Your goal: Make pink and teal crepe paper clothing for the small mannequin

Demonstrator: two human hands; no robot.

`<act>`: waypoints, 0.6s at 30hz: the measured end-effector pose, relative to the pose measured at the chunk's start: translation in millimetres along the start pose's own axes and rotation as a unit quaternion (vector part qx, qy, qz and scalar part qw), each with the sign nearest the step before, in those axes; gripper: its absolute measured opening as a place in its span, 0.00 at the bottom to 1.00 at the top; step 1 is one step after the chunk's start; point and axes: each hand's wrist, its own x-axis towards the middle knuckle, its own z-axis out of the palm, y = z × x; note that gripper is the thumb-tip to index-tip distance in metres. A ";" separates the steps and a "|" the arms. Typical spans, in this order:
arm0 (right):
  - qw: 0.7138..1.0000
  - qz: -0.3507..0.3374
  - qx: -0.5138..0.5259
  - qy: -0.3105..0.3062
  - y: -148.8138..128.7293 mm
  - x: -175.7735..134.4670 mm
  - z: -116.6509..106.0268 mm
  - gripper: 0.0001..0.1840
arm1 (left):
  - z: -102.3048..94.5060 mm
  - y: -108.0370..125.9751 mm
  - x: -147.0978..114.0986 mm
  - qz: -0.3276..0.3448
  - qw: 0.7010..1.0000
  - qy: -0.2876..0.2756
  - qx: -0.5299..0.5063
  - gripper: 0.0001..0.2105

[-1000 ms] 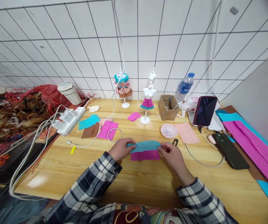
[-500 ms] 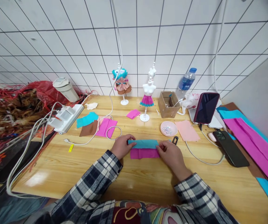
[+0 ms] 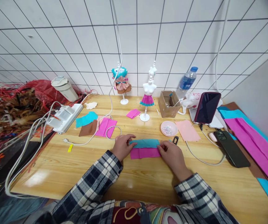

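A blue strip of crepe paper (image 3: 145,143) lies along the upper part of a magenta crepe paper piece (image 3: 145,153) on the table in front of me. My left hand (image 3: 124,146) pinches the strip's left end between thumb and fingers. At the other end, my right hand (image 3: 171,152) has its thumb and forefinger closed on the blue strip's right corner, close to the magenta edge. Just beyond the right hand is a small black-handled tool (image 3: 175,140), partly hidden. A white mini dress form (image 3: 149,90) wearing a magenta skirt with blue trim stands behind the paper.
A second dressed form (image 3: 122,84) stands at the back. Nearby are a bowl of beads (image 3: 168,128), a cardboard box (image 3: 168,104), a bottle (image 3: 187,82) and phones (image 3: 232,149). Loose cables (image 3: 84,143) and a power strip (image 3: 67,118) lie left; long paper sheets (image 3: 257,140) lie right.
Almost nothing differs. Both hands keep hold of the blue strip's ends, with a very slight shift of the fingers, and the view has moved a little.
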 end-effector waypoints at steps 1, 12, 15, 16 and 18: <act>1.000 0.004 0.012 0.004 0.2 0.2 -0.3 0.13 | 0.1 0.1 -0.3 0.001 1.000 0.003 -0.006 0.14; 0.857 0.118 0.497 -0.063 -35.0 -11.5 -25.0 0.18 | -41.4 12.9 -10.7 -0.048 0.987 0.138 -0.071 0.15; 0.780 0.144 0.601 -0.092 -55.2 -15.1 -30.5 0.18 | -55.4 33.6 -31.2 -0.095 0.957 -0.109 -0.253 0.20; 0.765 0.145 0.620 -0.097 -61.6 -16.9 -31.7 0.17 | -56.3 41.9 -39.4 -0.111 0.900 -0.267 -0.326 0.24; 0.749 0.142 0.639 -0.102 -72.8 -21.6 -32.8 0.16 | -51.2 57.6 -53.7 -0.145 0.775 -0.420 -0.450 0.27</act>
